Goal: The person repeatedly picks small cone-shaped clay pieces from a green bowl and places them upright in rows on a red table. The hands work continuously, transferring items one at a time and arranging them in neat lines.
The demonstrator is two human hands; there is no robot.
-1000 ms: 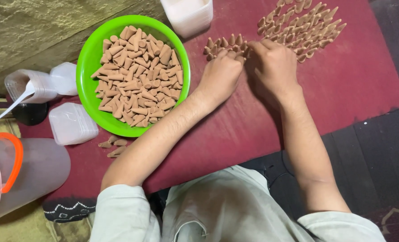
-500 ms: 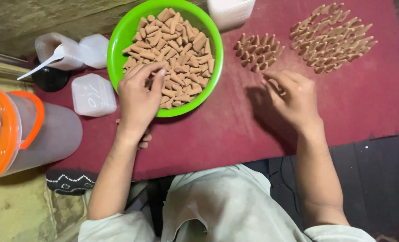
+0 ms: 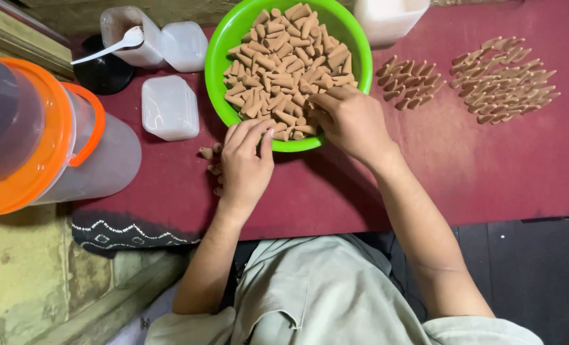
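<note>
**Both hands at the green bowl of cones**

The small tan cones (image 3: 284, 76) fill the green bowl (image 3: 224, 45), heaped loosely and pointing every way. The bowl sits directly ahead of both hands on the dark red cloth (image 3: 489, 172).

The right hand (image 3: 355, 121) reaches over the bowl's near rim, its fingers curled down into the pile at the near right side; whether they have closed on a cone cannot be told, since the knuckles cover the fingertips. The left hand (image 3: 246, 163) lies flat on the cloth just short of the bowl, fingers loosely together and stretched forward, their tips touching the rim; it holds nothing visible. A few loose cones (image 3: 209, 153) lie on the cloth against the left side of that hand.

Beyond the right hand, further to its right, stand two clusters of cones: a small group (image 3: 409, 83) near the bowl and a larger group (image 3: 502, 80) beyond it. A white tub (image 3: 387, 19) stands past the bowl. To the left of the left hand lie a shut clear plastic box (image 3: 168, 107), more clear containers with a white spoon (image 3: 109, 48), and a large jug with an orange lid (image 3: 41, 140).
</note>
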